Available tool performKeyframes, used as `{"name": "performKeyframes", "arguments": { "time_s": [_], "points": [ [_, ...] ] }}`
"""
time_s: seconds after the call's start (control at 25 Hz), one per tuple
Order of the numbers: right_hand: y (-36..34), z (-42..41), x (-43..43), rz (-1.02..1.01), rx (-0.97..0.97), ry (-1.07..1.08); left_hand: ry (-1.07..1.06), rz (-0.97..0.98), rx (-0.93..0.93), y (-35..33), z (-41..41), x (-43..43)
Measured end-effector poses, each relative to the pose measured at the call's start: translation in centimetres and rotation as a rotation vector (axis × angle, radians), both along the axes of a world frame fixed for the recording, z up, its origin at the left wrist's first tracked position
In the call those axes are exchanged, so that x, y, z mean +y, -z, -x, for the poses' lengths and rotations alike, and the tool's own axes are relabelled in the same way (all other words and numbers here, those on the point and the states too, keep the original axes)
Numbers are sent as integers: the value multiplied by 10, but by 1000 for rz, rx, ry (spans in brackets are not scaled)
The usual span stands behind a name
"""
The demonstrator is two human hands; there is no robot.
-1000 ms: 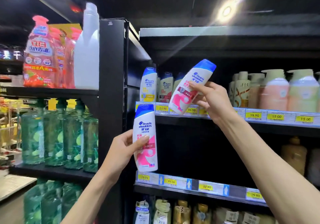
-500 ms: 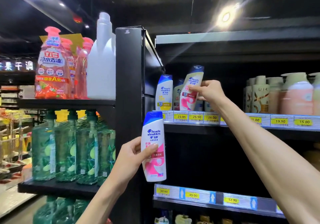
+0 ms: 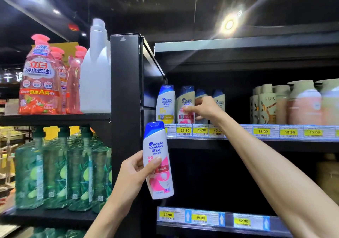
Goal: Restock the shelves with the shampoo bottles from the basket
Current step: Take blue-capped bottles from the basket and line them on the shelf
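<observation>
Shampoo bottle (image 3: 158, 164), white plastic, blue cap, pink label, held in left hand (image 3: 132, 173), fingers wrapped round it. Right hand (image 3: 205, 109) grips matching bottle (image 3: 185, 105) standing on black metal shelf (image 3: 275, 144).

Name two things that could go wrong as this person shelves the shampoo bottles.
1. The right hand touches the shelved pink bottle in a tight row; a nudge could topple the yellow-label bottle beside it.
2. The left hand holds the second pink bottle one-handed, off the shelf; a loose grip could drop it.
</observation>
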State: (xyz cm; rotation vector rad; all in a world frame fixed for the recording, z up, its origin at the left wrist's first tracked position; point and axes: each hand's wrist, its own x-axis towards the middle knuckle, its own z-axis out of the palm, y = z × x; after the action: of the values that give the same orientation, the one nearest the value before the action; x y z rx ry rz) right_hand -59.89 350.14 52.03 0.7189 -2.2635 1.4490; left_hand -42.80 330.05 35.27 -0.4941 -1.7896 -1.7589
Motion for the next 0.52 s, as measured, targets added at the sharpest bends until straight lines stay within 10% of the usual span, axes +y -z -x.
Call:
{"name": "performKeyframes", "arguments": {
  "time_s": [0.52],
  "points": [
    [-3,6,-2,-200,4,34,-12,32,-7,0,-6,0]
  ]
}}
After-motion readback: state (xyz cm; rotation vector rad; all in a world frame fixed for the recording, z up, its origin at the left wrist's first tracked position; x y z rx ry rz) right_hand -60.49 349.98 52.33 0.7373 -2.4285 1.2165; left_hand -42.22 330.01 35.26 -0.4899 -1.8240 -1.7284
